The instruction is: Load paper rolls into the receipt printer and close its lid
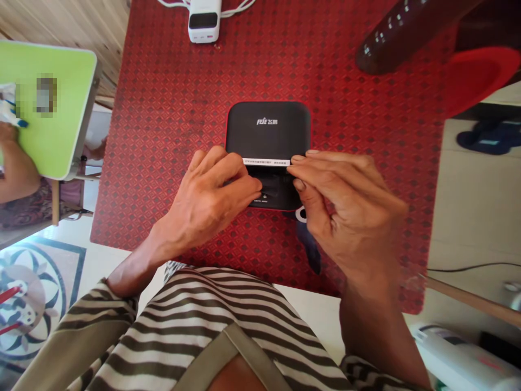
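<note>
Bright, even light; warped, curved edges

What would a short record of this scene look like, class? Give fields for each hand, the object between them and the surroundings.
Left hand: fingers over the lower part of the black FEIE device
Right hand: fingertips at the right end of the white paper strip
Object: rounded, red-edged, strip lying across it
Surface: red patterned mat under the device
Nearby: white box with cables at the mat's far edge
Other person: a hand at a green table, to the left
</note>
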Demonstrator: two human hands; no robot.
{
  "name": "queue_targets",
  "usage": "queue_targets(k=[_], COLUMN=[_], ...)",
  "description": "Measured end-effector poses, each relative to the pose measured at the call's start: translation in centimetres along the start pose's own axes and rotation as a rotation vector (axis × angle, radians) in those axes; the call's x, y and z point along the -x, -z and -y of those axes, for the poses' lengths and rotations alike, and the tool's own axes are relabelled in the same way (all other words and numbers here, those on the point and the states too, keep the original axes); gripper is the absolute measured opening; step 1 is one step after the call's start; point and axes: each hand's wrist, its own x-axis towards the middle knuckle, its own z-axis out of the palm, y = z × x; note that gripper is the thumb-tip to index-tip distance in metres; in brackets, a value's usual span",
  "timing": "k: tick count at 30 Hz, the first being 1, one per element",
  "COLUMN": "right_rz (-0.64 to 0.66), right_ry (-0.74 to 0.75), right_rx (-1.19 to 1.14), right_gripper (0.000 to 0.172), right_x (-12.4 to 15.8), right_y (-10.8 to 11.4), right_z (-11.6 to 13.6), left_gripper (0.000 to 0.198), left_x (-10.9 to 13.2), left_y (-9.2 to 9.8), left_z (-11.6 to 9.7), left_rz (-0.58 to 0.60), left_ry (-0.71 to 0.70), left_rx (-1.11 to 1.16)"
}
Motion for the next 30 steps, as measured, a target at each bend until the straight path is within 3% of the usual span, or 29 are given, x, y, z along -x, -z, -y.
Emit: queue_targets(k=[4, 7, 9, 11, 14, 19, 26, 30], right_rz=[-0.004, -0.017, -0.023, -0.017, -0.012, -0.021, -0.044, -0.249], right_ry=[0.005, -0.005, -0.011, -0.017, -0.044, -0.06, -0.082, -0.112], right_rx=[0.003, -0.014, -0.016, -0.01, -0.008, -0.021, -0.068, -0.105], right_gripper=[0.05, 0.05, 0.049, 0.046, 0.041, 0.036, 0.039, 0.031], right_x=[0.2, 0.3, 0.3, 0.3, 0.3, 0.5, 0.8, 1.2], right_y=[-0.2, -0.3, -0.3, -0.2, -0.1, -0.4, -0.7, -1.2], right_z=[-0.1, -0.1, -0.1, 0.1, 0.3, 0.4, 0.1, -0.2], left_gripper=[0.028, 0.038, 0.066, 0.082, 0.08, 0.079, 0.073, 0.07], left_x=[-0.1, 0.5, 1.5, 2.5, 3.5, 2.9, 2.8, 3.4], left_y=[0.2, -1.6, -3.6, -5.5, -6.8, -6.2, -6.3, -5.3], left_z=[1.1, 3.1, 4.8, 6.3, 7.5, 6.7, 5.6, 4.7], left_rz=[-0.001, -0.175, -0.241, -0.198, -0.071, -0.005, -0.092, -0.092], left_ry=[0.096, 0.271, 0.335, 0.455, 0.546, 0.615, 0.646, 0.664], left_rx=[0.103, 0.179, 0.279, 0.444, 0.664, 0.842, 0.816, 0.832])
